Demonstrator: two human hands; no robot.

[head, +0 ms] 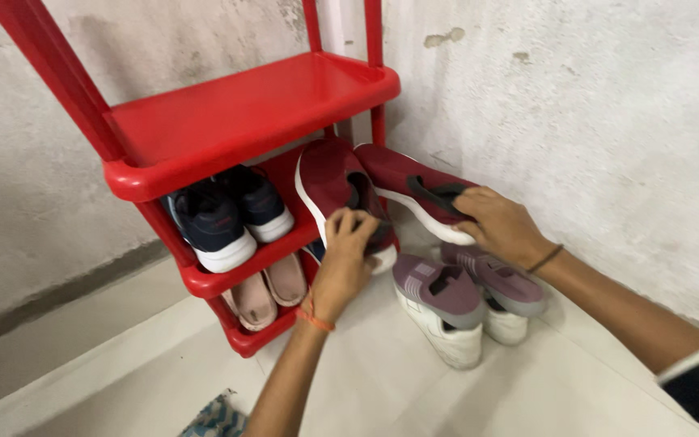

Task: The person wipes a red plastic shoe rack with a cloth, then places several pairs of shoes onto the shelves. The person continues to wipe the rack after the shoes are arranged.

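The left hand [348, 247] grips the heel collar of one maroon slip-on shoe [332, 180], fingers curled over its rim; the shoe rests toe-first on the middle shelf of the red plastic shoe rack [228, 113], tipped on its side. The right hand [502, 225] closes around the heel of the second maroon shoe [402, 180], held in the air just right of the rack — its toe close to the first shoe. On the same shelf, at its left end, sits a pair of navy sneakers [224, 214]. Beige flats [267, 291] lie on the shelf below. A pair of mauve sneakers [463, 299] stands on the floor right of the rack, under the right hand
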